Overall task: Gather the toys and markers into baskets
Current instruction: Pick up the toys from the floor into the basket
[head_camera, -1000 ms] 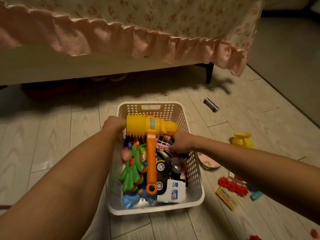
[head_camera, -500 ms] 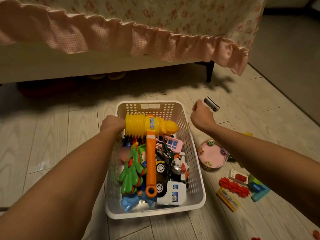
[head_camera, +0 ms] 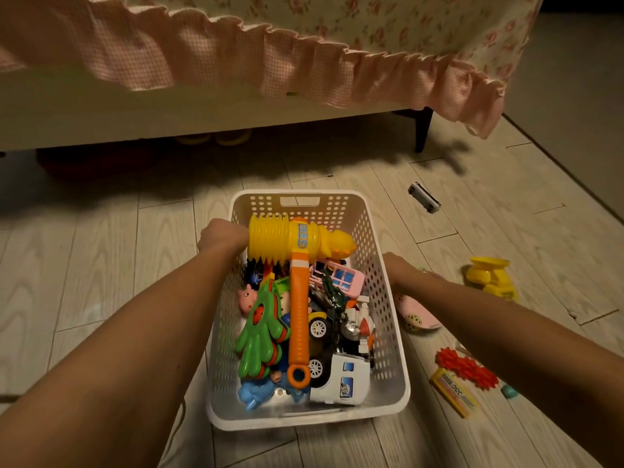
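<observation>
Watching remotely, I see the white basket (head_camera: 388,332) on the floor (head_camera: 101,265), packed with toys (head_camera: 341,380), a hammer (head_camera: 299,315) on top. The left hand (head_camera: 223,234) curls its fingers over the basket's left rim. The right hand (head_camera: 400,271) is beside the right wall, and I cannot tell how its fingers lie.

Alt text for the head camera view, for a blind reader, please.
A white basket full of toys, a yellow toy hammer on top, sits on a wood floor by a bed. The left hand holds its left rim, the right hand is at its right wall; a red spiky toy lies nearby.
</observation>
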Available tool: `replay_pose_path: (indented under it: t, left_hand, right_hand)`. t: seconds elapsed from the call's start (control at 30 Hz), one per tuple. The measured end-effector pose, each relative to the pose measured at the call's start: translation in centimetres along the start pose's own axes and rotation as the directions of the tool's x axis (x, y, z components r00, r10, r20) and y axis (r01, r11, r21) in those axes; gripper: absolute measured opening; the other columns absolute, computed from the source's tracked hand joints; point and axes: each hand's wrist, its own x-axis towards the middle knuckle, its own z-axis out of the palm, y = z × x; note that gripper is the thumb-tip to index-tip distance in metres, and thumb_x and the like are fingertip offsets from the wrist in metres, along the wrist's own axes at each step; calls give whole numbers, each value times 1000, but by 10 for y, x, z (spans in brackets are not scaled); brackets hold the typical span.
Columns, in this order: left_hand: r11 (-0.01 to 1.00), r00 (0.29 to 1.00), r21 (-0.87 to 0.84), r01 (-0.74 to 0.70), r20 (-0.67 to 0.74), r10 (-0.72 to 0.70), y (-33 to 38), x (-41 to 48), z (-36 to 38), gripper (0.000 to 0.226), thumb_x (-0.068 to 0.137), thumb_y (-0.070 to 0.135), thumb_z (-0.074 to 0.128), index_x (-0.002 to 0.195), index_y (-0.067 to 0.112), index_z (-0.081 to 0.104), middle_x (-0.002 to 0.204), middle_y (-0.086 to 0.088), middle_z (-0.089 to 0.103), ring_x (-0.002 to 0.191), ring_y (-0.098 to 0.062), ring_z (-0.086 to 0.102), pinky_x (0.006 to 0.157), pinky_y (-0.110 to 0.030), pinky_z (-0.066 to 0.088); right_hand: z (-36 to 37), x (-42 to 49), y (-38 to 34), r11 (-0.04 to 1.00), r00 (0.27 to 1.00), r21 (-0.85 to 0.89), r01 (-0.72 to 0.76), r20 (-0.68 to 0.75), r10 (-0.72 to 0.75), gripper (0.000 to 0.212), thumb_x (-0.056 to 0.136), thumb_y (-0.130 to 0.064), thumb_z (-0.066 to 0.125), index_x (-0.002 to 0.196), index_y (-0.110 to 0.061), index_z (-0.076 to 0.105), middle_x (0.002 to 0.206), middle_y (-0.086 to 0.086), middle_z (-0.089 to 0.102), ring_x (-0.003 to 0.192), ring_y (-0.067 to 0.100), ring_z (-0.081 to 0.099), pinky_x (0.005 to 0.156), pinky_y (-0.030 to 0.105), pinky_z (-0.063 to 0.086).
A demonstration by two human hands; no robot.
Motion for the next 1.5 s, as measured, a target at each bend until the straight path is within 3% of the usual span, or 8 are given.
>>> replay_pose_path:
  t: [0.2, 0.4, 0.53, 0.63, 0.77, 1.03, 1.27, 1.5]
  left_hand:
    - [1000, 1000, 7, -1, 0, 1, 1, -2, -1, 23, 85, 26, 62, 92, 6, 53, 92, -14, 57, 92, -34, 62, 78, -36, 52]
    - [1000, 1000, 10, 7, 6, -7, 1, -4, -3, 36, 84, 29, 63, 106, 1, 58, 103, -18, 61, 95, -35, 62, 82, -38, 54]
    - [1000, 1000, 7, 12, 5, -12, 2, -8, -4, 37, 84, 28, 63, 107, 0, 58, 100, -17, 60, 95, -36, 62, 83, -40, 54]
    - [1000, 1000, -1, 4, 2, -4, 3, -9, -5, 35, 83, 28, 63, 105, 1, 58, 103, -19, 62, 94, -36, 62, 84, -41, 55]
    - [1000, 1000, 5, -12, 10, 12, 3, -9, -5, 27, 82, 27, 64, 94, 6, 54, 101, -18, 62, 94, -35, 62, 81, -38, 54]
    - [1000, 1000, 26, 6, 3, -6, 3, -7, -3, 36, 85, 25, 63, 108, -1, 58, 108, -21, 61, 99, -37, 61, 83, -39, 52]
    - [999, 996, 35, 21, 85, -24, 5, 0, -2, 38, 87, 21, 61, 112, -6, 56, 110, -25, 60, 97, -39, 61, 71, -38, 49]
    - [999, 997, 41, 12, 79, -15, 8, 5, 5, 39, 88, 22, 61, 114, -8, 55, 112, -27, 59, 100, -41, 60, 71, -39, 48]
  right_hand:
    - [-31, -3, 5, 992, 928, 123, 1, -371, 45, 21, 89, -33, 60, 95, -13, 60, 93, 8, 67, 81, 26, 62, 71, 39, 54]
    - [-82, -32, -28, 873, 786, 399, 280, -618, 31, 32, 91, -27, 59, 121, -23, 48, 87, -1, 61, 79, 20, 64, 68, 39, 56]
    - [-100, -56, -53, 806, 897, 483, 340, -423, -125, 33, 91, -19, 63, 122, -18, 49, 102, 5, 61, 85, 14, 63, 59, 21, 49]
    - [-92, -63, -61, 905, 949, 317, 285, -226, -219, 37, 88, -15, 67, 121, -12, 50, 108, 7, 59, 89, 21, 64, 67, 30, 56]
    - [-72, -64, -60, 961, 968, 121, 250, -73, -242, 38, 84, -19, 72, 115, -10, 52, 110, 9, 60, 95, 24, 63, 83, 40, 57]
    - [-53, -58, -70, 949, 972, -210, 234, 34, -232, 46, 85, -37, 70, 123, -15, 56, 116, 6, 61, 100, 23, 59, 80, 36, 52]
    - [-93, -59, -26, 987, 832, 83, 136, -551, -68, 26, 95, -36, 51, 114, -18, 56, 104, 2, 65, 87, 21, 62, 74, 35, 53]
    - [-24, -75, 52, 957, 999, -290, -19, -44, 7, 100, 73, -64, 68, 151, -37, 12, 159, 3, 11, 143, 32, 19, 105, 56, 37]
